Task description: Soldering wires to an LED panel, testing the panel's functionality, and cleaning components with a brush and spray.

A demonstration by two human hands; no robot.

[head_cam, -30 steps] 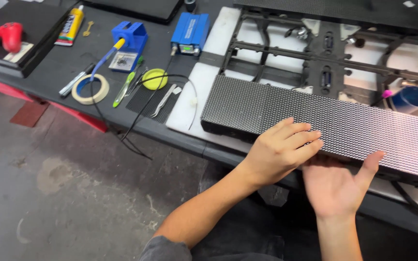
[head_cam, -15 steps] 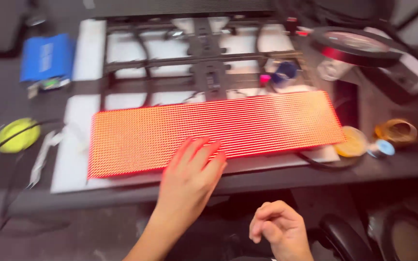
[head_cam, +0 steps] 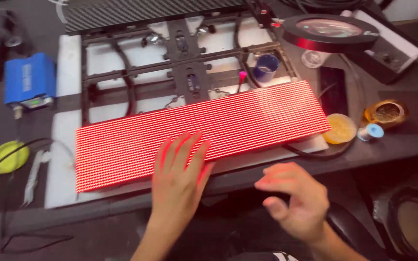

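Your left hand [head_cam: 177, 176] lay flat, fingers spread, on near edge of lit red LED panel [head_cam: 204, 133]; panel sat across worktop [head_cam: 383, 145] over black frame [head_cam: 185, 63]. Right hand [head_cam: 293, 200] hovered loosely curled, empty. Panel looked stiff, thin, fragile-faced; best held by edges.

— How many panels were lit?
— One red panel [head_cam: 199, 133], with two hands [head_cam: 180, 176] near it.
— And the rest?
— One black frame [head_cam: 180, 63], one blue box [head_cam: 29, 82], one magnifier [head_cam: 332, 31], one blue cup [head_cam: 266, 65].
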